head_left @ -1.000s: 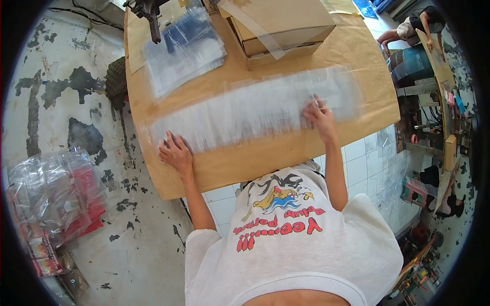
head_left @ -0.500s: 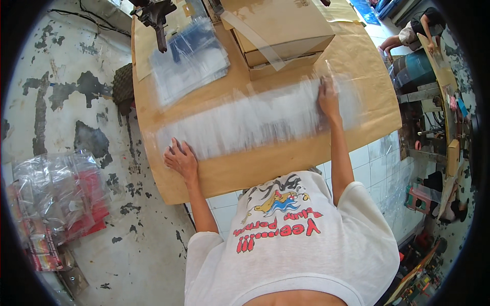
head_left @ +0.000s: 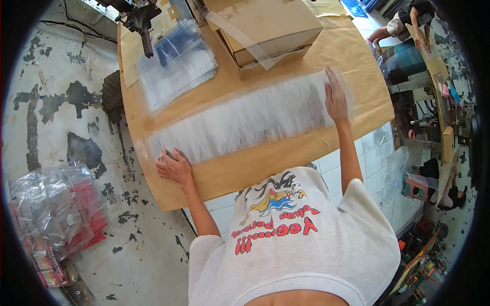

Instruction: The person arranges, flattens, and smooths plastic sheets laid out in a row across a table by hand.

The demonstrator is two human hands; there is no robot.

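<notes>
A long fanned-out row of clear plastic sheets or bags [head_left: 245, 120] lies across the table, with blurred edges. My left hand [head_left: 174, 167] rests at the row's near left corner, its fingers spread. At the far right end, my right hand [head_left: 336, 98] lies along the row with its fingers stretched out. Neither hand visibly grips anything. Brown paper covers the table [head_left: 357, 56] under the row.
Behind the row sit a stack of clear plastic bags [head_left: 178, 71] and a cardboard box [head_left: 270, 30]. A dark metal clamp-like tool [head_left: 143, 23] juts in at the top. Red and clear packaging [head_left: 61, 209] lies at left. Another person [head_left: 408, 23] works at far right.
My right hand has shifted toward the row's right end, and its fingers have straightened. My left hand stays at the left corner. The whole view has moved slightly.
</notes>
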